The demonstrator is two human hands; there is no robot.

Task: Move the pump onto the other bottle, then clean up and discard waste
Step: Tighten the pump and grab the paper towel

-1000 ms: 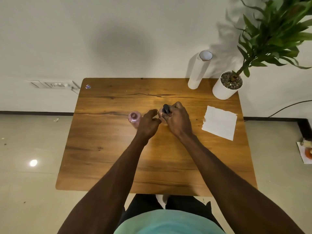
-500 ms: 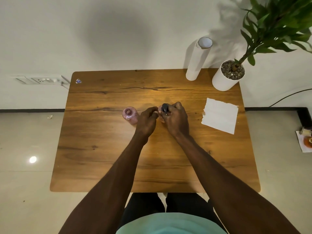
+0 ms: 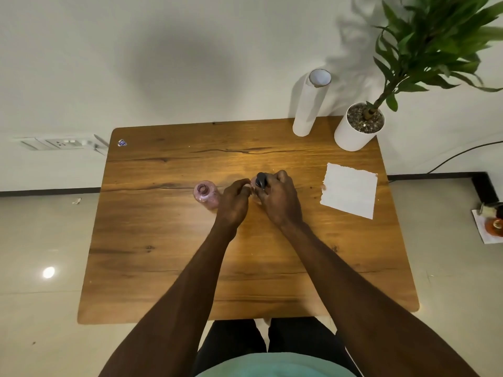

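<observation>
The right hand (image 3: 280, 198) grips the pump (image 3: 261, 180) on its bottle; the left hand (image 3: 234, 201) steadies that bottle. The open bottle (image 3: 206, 194) stands upright just left of the left hand.

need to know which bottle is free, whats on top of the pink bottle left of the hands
Nothing sits on the open pink bottle: its neck is bare. The dark pump tops the other bottle, which the left hand and right hand mostly cover.

The wooden table (image 3: 163, 268) carries an open pink bottle (image 3: 206, 194), a paper sheet (image 3: 349, 190), a white roll (image 3: 310, 107) and a potted plant (image 3: 356, 129) — plus a second, pump-topped bottle (image 3: 255, 183), mostly hidden.
</observation>
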